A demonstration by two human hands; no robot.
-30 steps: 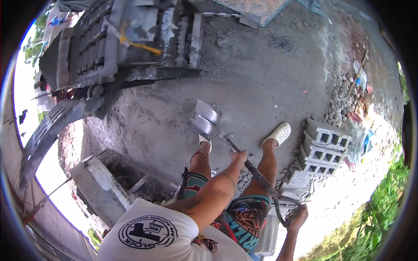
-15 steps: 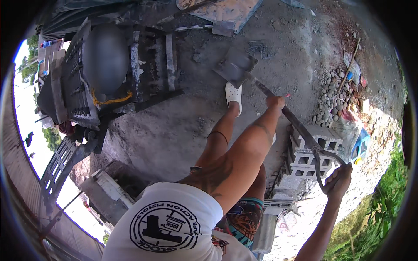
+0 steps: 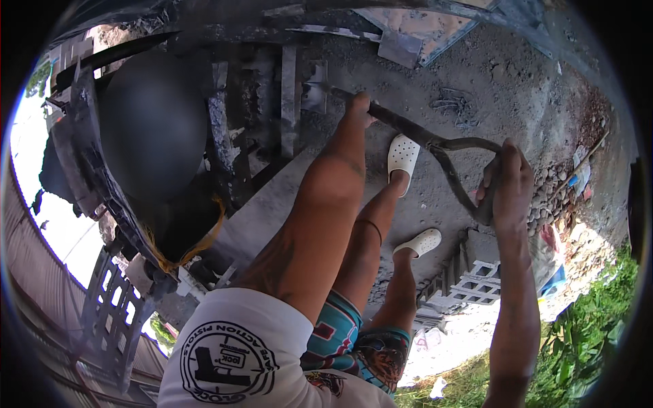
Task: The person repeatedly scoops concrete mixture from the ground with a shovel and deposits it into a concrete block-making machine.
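A shovel (image 3: pixel 401 126) with a dark shaft and a looped handle lies across the middle of the head view. My left hand (image 3: pixel 360 107) is closed round the shaft near the blade. At the other end, my right hand (image 3: pixel 510 187) grips the looped handle. The shovel's flat grey blade (image 3: pixel 315 88) is at the right side of a dark metal frame (image 3: pixel 290 102), partly lost against it. I cannot tell whether the blade touches the frame or carries anything.
My feet in white clogs (image 3: pixel 403 155) stand on grey, dusty ground. Hollow concrete blocks (image 3: pixel 476 280) are stacked at the lower right, near a pebble pile (image 3: pixel 544 194). A flat board (image 3: pixel 435 30) lies at the far side. Yellow cord (image 3: pixel 197 248) hangs from the frame.
Both hands have moved the shovel left and away from me, bringing its blade from open ground to the metal frame. The view has also shifted, and both clogs now show.
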